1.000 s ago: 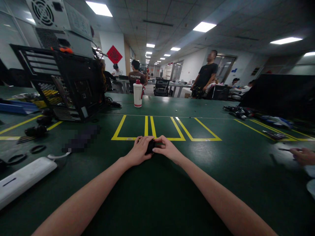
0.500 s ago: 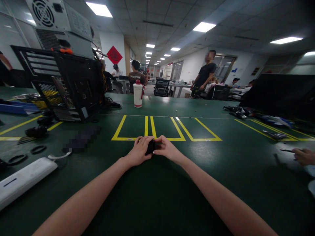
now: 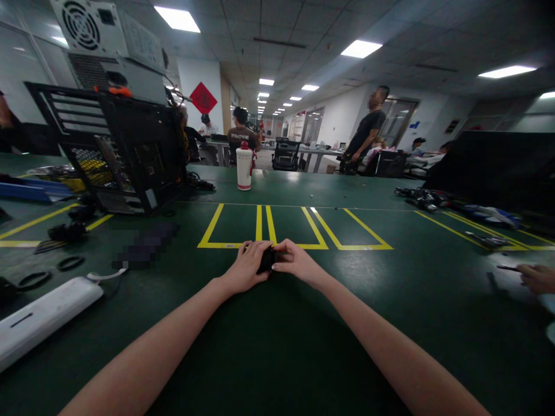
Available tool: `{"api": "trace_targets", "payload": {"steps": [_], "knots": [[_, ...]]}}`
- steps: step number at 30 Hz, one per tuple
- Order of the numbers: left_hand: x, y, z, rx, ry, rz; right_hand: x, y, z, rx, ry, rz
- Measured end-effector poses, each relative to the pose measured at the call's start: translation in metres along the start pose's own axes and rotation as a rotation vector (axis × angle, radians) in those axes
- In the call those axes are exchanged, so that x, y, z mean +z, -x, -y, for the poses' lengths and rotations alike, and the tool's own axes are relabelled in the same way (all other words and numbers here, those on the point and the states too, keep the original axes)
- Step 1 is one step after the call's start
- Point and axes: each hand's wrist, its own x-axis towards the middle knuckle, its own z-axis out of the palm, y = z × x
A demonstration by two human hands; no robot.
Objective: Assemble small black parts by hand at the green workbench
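Observation:
A small black object sits between my two hands, low over the green table. My left hand wraps round it from the left, with fingers over its top and the thumb below. From the right, my right hand pinches its edge between thumb and fingertips. Most of the object is covered by my fingers, so its exact kind does not show. Just beyond my hands lie the yellow tape outlines on the table.
A black computer case with a power supply on top stands at left. Beyond the tape is a white cup. Near left lie a white power strip and black rings. Another person's hand holds something thin at right.
Both hands keep almost the same hold on the black object. The view has shifted very slightly, and the standing person in the background leans a little more to the right.

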Motion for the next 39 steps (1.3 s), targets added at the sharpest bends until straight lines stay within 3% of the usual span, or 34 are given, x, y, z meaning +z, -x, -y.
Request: {"api": "trace_targets", "payload": {"steps": [9, 15, 23, 32, 39], "knots": [[0.0, 0.0, -0.001, -0.006, -0.008, 0.003, 0.004, -0.002, -0.005, -0.005, 0.02, -0.094], [-0.001, 0.0, 0.0, -0.001, -0.007, 0.004, -0.002, 0.0, -0.003, 0.033, 0.043, -0.018], [0.0, -0.001, 0.0, -0.003, 0.01, -0.006, -0.006, 0.001, -0.013, 0.025, 0.044, -0.015], [0.007, -0.006, 0.017, -0.249, 0.145, 0.025, -0.02, 0.009, -0.012, 0.101, 0.368, -0.002], [0.002, -0.004, 0.013, -0.285, 0.239, 0.049, -0.025, 0.023, 0.001, 0.138, 0.414, 0.015]]}}
